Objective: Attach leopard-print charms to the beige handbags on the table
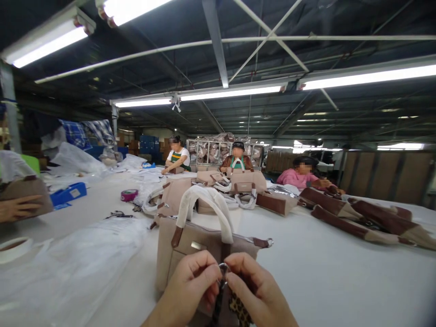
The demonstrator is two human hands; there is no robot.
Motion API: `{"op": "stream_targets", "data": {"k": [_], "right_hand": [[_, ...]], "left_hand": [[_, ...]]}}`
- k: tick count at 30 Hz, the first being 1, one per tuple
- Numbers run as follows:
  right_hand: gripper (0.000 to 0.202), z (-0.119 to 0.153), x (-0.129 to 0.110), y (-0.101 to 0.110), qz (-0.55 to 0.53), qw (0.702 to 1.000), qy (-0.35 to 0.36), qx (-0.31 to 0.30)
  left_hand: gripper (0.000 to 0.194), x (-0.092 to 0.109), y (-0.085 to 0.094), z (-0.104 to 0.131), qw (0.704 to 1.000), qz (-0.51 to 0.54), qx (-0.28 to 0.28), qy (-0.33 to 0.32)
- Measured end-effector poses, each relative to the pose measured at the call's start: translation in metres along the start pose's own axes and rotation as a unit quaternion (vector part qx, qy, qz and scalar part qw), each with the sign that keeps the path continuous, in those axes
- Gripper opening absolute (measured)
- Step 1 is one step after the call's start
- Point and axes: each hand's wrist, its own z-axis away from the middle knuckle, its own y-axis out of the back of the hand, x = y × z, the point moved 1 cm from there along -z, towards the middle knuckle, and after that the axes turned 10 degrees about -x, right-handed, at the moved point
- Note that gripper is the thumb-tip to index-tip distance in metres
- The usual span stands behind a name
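Note:
In front of me a beige handbag [166, 240] stands upright on the white table. Its handle [207, 193] is wrapped in white paper, and brown trim shows at the handle's ends. My left hand [194, 284] and my right hand [255, 286] meet before the bag's front. Each pinches a side of a small silver metal ring [223, 266] between thumb and fingers. A dark strap [218, 304] hangs below the ring. Under my right hand dangles a leopard-print piece [240, 311]. Fingers partly hide the ring.
Clear plastic bags [81, 263] and a white tape roll [15, 250] lie left, near a blue tape dispenser [70, 194]. More handbags [179, 195] stand behind; brown-and-beige bags [361, 222] lie right. Several co-workers sit around the table; another person's hand [20, 206] holds a bag at left.

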Motion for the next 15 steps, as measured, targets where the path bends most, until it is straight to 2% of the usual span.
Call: {"op": "stream_targets", "data": {"k": [4, 7, 9, 12, 15], "right_hand": [[0.019, 0.001, -0.001, -0.004, 0.084, 0.995, 0.047, 0.005], [0.016, 0.003, 0.0, -0.005, 0.192, 0.975, 0.09, 0.059], [0.019, 0.005, 0.001, -0.004, 0.264, 0.953, 0.129, 0.075], [0.022, 0.005, 0.003, -0.004, 0.363, 0.911, 0.185, 0.067], [0.02, 0.004, 0.009, -0.007, 0.439, 0.858, 0.244, 0.109]], "left_hand": [[0.051, -0.006, -0.002, 0.003, 0.998, 0.061, 0.019, -0.015], [0.053, -0.01, -0.002, 0.004, 0.996, 0.078, 0.029, -0.034], [0.054, -0.014, -0.003, 0.003, 0.994, 0.085, 0.041, -0.046], [0.055, -0.022, -0.005, 0.001, 0.991, 0.109, 0.045, -0.065], [0.055, -0.033, -0.006, -0.002, 0.987, 0.136, 0.046, -0.075]]}}
